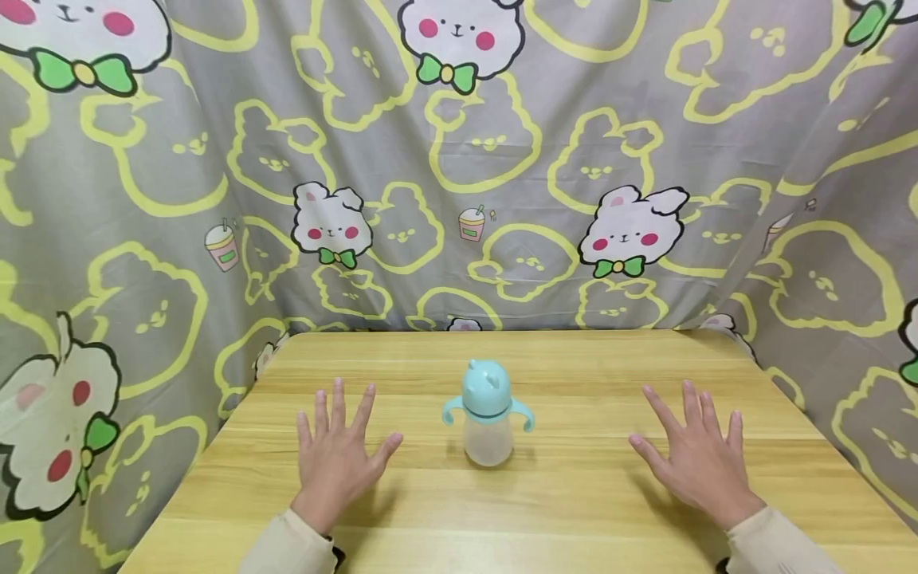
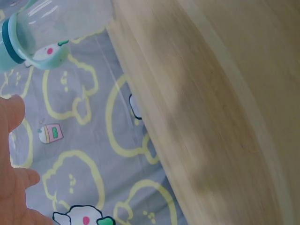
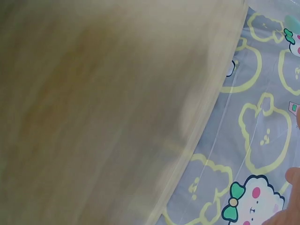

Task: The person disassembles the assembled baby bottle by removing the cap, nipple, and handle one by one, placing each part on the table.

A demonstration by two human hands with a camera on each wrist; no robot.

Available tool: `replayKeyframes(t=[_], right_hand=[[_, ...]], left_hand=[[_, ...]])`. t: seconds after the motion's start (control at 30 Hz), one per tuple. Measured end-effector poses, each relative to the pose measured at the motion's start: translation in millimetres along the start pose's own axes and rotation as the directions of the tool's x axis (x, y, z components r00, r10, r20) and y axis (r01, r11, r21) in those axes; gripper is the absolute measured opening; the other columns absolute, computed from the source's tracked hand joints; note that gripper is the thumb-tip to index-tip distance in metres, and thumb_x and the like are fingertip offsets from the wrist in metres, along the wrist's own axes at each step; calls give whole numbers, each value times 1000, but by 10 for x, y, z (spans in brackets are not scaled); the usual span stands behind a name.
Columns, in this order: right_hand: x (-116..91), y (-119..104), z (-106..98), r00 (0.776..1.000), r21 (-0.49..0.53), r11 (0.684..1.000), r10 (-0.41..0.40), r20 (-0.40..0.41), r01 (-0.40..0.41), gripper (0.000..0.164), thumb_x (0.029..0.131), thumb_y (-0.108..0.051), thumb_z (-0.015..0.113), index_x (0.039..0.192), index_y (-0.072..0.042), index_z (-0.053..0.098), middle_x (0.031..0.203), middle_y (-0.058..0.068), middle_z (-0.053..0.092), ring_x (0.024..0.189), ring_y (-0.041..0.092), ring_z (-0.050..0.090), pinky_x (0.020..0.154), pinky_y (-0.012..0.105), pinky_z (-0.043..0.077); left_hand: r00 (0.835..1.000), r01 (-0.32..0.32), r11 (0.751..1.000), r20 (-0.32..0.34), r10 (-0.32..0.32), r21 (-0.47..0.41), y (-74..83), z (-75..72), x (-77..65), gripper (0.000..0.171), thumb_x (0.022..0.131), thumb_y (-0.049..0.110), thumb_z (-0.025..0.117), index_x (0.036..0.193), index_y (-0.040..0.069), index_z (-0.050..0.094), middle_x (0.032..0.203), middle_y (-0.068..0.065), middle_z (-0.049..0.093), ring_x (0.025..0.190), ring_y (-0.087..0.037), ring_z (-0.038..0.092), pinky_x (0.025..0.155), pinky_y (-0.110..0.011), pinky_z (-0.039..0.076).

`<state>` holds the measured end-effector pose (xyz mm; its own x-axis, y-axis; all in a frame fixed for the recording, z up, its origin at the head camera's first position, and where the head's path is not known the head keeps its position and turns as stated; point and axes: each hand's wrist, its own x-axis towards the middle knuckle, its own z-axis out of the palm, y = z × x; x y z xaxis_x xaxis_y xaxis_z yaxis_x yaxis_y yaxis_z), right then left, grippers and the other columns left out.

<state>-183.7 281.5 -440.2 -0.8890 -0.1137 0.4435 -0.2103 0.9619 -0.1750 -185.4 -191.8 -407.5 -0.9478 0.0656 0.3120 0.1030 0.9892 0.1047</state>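
Observation:
A child's sippy cup stands upright at the middle of the table, with a light-blue lid and two blue side handles over a clear body. To its left my left hand is spread, palm down, fingers straight and apart from the cup. My right hand is spread likewise on the other side, farther from the cup, holding nothing. In the left wrist view the cup's clear body and a handle show at the top left, with some of my fingers at the left edge. Only fingertips show in the right wrist view.
The wooden table has its far edge against a grey curtain printed with yellow outlines and white rabbits. The curtain also hangs along the left and right sides. Shadows of the hands fall on the tabletop.

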Motion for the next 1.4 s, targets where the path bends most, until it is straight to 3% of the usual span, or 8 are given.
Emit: replayKeyframes(t=[0.37,0.9,1.13,1.4], right_hand=[[11,-20,9,1000,1,1000,-8,-10,8,75,92,-56,55,154,-27,25,148,37,19,129,61,22,97,76,-4],[36,-40,-40,1000,23,1000,-3,-8,3,77,92,-54,55,155,-25,22,148,38,18,128,61,22,98,75,-7],[87,-98,-45,999,65,997,-29,-41,32,77,91,-52,58,154,-22,25,147,37,21,129,56,27,97,77,1],[179,-219,-36,994,93,992,-83,-65,89,75,91,-48,60,152,-18,29,146,36,26,125,53,36,96,77,9]], left_hand=[[999,-11,1000,-46,11,-6,6,3,2,81,88,69,47,152,21,34,156,-27,14,140,-51,12,106,-68,4],[998,-36,999,-53,35,-10,85,-28,66,81,89,70,45,152,21,33,156,-27,13,140,-51,12,106,-68,5],[999,-46,999,-25,46,-21,201,-32,72,81,90,72,39,154,22,30,157,-25,13,141,-48,10,107,-67,5],[993,-101,991,-67,95,-87,401,-29,55,79,89,64,51,152,20,33,155,-27,18,140,-49,17,106,-67,13]])
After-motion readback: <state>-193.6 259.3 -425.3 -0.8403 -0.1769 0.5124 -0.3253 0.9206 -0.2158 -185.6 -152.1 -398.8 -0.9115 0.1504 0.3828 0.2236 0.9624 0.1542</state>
